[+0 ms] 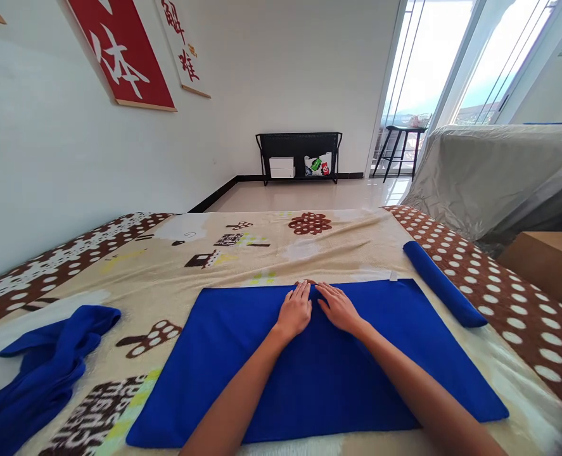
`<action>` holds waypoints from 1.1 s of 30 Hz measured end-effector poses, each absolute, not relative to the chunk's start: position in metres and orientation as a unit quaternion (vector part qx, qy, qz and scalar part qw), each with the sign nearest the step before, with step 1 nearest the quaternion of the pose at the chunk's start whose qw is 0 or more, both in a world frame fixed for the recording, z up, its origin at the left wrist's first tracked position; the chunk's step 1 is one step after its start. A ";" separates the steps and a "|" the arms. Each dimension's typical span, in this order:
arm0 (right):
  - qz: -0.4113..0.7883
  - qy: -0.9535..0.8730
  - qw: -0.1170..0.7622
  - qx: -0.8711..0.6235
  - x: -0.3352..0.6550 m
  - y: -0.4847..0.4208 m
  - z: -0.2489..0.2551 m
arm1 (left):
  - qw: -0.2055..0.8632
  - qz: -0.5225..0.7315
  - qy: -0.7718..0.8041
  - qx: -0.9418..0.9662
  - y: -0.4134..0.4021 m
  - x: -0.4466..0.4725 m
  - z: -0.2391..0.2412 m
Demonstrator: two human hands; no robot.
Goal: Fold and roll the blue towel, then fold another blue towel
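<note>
A blue towel (pixel 242 361) lies spread flat on a patterned blanket (pixel 176 266) that covers the bed in front of me. My left hand (pixel 296 310) and my right hand (pixel 338 306) rest palm down side by side near the middle of the towel's far edge, fingers stretched out flat and almost touching each other. Neither hand holds anything. A rolled blue towel (pixel 442 285) lies to the right of the flat one. A crumpled blue towel (pixel 43 367) lies in a heap at the left.
A white wall with a red banner (pixel 123 54) runs along the left. A black rack (pixel 300 155) with boxes stands at the far wall. A covered piece of furniture (pixel 494 171) and a wooden box (pixel 547 259) sit at the right, near glass doors.
</note>
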State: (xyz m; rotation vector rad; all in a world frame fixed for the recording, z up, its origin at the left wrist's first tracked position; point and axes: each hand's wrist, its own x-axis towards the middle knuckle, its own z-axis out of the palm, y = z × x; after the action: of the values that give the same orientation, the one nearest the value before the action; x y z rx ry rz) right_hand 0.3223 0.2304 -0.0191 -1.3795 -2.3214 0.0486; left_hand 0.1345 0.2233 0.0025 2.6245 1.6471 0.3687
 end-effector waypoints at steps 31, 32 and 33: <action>-0.015 -0.762 0.166 -0.626 0.540 0.119 -0.054 | -0.059 0.075 0.649 0.755 0.126 -0.102 -0.010; -0.005 -0.769 0.157 -0.619 0.545 0.095 -0.057 | -0.053 0.075 0.648 0.756 0.105 -0.106 -0.015; -0.002 -0.764 0.156 -0.626 0.552 0.072 -0.062 | -0.058 0.081 0.661 0.744 0.083 -0.112 -0.020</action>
State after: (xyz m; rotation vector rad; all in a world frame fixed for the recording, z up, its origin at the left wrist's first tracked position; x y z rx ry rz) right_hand 0.5516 0.0722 -0.0615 -1.7925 -2.1878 -0.0054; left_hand -0.1119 0.0833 -0.0199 2.4287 2.1563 0.2648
